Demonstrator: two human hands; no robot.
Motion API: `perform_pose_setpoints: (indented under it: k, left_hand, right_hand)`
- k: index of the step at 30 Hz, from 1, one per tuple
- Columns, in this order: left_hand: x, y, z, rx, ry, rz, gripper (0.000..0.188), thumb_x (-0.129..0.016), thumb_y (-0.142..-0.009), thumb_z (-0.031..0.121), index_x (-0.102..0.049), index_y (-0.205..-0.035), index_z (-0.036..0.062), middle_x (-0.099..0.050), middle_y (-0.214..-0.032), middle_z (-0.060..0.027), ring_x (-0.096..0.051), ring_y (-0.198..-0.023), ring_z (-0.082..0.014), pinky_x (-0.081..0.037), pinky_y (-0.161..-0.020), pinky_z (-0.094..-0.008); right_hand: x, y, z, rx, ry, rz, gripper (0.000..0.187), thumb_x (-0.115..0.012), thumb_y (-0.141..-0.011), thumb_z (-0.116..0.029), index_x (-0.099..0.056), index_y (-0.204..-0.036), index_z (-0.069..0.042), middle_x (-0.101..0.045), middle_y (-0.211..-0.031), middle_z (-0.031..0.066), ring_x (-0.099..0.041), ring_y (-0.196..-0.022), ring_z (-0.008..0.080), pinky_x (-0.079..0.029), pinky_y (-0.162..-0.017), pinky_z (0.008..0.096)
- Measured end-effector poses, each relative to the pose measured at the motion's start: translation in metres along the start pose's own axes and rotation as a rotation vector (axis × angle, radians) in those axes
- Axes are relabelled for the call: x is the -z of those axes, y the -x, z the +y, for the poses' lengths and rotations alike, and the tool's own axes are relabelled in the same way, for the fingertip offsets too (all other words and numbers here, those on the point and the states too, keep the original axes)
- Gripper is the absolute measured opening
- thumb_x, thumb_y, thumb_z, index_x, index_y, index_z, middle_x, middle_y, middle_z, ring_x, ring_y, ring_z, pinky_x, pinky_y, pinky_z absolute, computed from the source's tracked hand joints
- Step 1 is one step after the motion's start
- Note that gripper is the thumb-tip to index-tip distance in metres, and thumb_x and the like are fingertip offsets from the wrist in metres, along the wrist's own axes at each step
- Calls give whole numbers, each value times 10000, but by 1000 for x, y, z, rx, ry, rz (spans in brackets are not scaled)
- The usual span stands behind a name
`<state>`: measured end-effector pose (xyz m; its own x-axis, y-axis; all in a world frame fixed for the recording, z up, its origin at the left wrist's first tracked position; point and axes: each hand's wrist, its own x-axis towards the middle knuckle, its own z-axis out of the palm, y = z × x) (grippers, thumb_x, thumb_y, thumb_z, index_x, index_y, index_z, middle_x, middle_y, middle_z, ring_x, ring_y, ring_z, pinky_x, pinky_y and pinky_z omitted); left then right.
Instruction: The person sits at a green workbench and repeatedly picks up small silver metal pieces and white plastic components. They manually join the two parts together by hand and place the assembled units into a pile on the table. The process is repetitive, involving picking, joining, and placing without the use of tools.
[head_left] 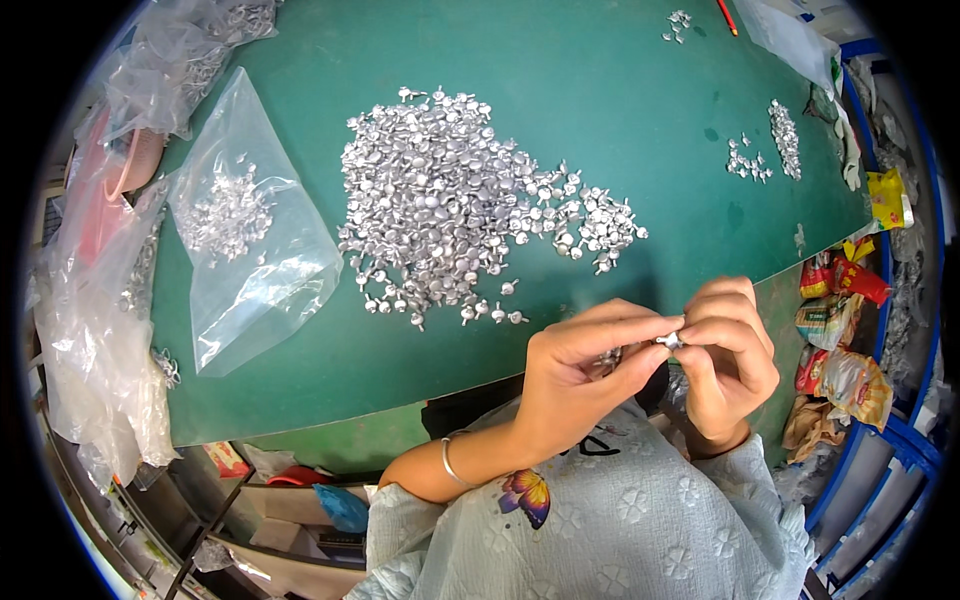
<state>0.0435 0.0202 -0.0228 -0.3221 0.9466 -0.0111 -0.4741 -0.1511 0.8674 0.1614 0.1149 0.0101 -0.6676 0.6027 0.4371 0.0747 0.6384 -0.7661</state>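
Just past the table's near edge, my left hand [575, 365] and my right hand [735, 355] meet with fingertips pinched on one small silver metal piece [670, 341]. It looks shiny and rounded, with a short projecting part; its exact kind cannot be made out. More silver pieces [606, 358] show inside the curled fingers of my left hand. Beyond my hands, a large heap of similar silver pieces [430, 195], with round heads and thin stems, covers the middle of the green table [620, 90]. A smaller cluster [610, 225] adjoins its right side.
Left of the heap lies a clear plastic bag [265, 310] with silver pieces in it. More plastic bags [95, 350] and a pink container [140, 160] crowd the left edge. Small groups of pieces [785, 140] lie at the right. Coloured packets [850, 385] sit beside a blue rack [900, 440].
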Motion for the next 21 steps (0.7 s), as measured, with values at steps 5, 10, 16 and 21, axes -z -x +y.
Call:
perform_pose_setpoints:
  k: [5,10,16,21]
  left_hand:
    - [-3,-1,-4,-69,38,22,254,-599,-773,-76,-640,-1012,0,-612,-889,-53,-454,-645,-34,-343,-514,-176]
    - [0,1,-2,47,52,-3,196,-570,-779,-90,-611,-967,-57,-609,-927,-114,-563,-827,-133,-447,-727,-239]
    - [11,0,-15,393,384,53,59,-539,-840,13,-554,-888,-18,-579,-854,-96,-498,-710,-76,-397,-607,-202]
    - [13,-3,-19,469,575,81,86,-471,-864,72,-529,-892,16,-567,-843,-94,-459,-663,-67,-363,-553,-197]
  right_hand:
    - [2,1,-1,6,1,-6,167,-709,-669,-15,-600,-794,6,-582,-754,91,-512,-711,233,-411,-636,327]
    - [0,2,1,-122,-121,-15,162,-712,-673,-34,-594,-776,5,-585,-749,89,-513,-712,229,-405,-654,321]
    - [-1,3,23,-282,-187,-16,92,-656,-724,-23,-579,-748,22,-592,-750,91,-535,-735,206,-412,-690,301]
    - [-13,-6,66,-194,352,86,114,-675,-706,-18,-614,-802,-9,-605,-794,88,-543,-747,220,-408,-696,301]
